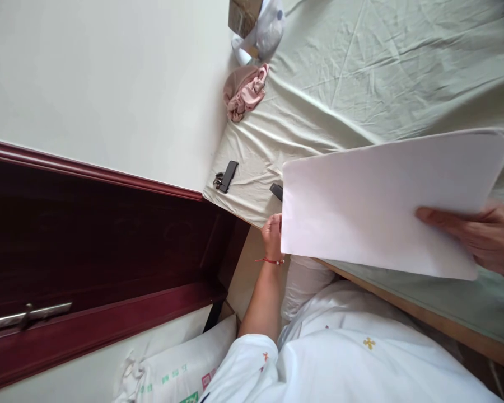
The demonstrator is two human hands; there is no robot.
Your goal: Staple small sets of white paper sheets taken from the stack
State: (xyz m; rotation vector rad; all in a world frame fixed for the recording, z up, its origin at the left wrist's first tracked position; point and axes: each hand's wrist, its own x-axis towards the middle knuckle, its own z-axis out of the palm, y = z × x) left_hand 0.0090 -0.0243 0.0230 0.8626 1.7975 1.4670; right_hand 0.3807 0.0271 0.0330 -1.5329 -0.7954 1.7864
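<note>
A large piece of white paper [373,204] with rounded corners spans the right half of the view, tilted above the edge of a cloth-covered bed. My right hand [483,232] grips its right end, thumb lying on top and the other fingers underneath. At the paper's left edge is my left hand [272,232], with a red cord bracelet [273,261] on the wrist. Its fingers are curled in and partly covered by the paper, so what they hold cannot be seen. Just beyond them, a black object [276,191] pokes out from behind the paper.
On the pale green sheet [340,84] lie a black case with keys [229,177], a pink cloth [247,92] and a clear plastic bag [269,31]. To the left stands a dark red door [109,235] with a metal handle. A white sack [180,364] rests below it.
</note>
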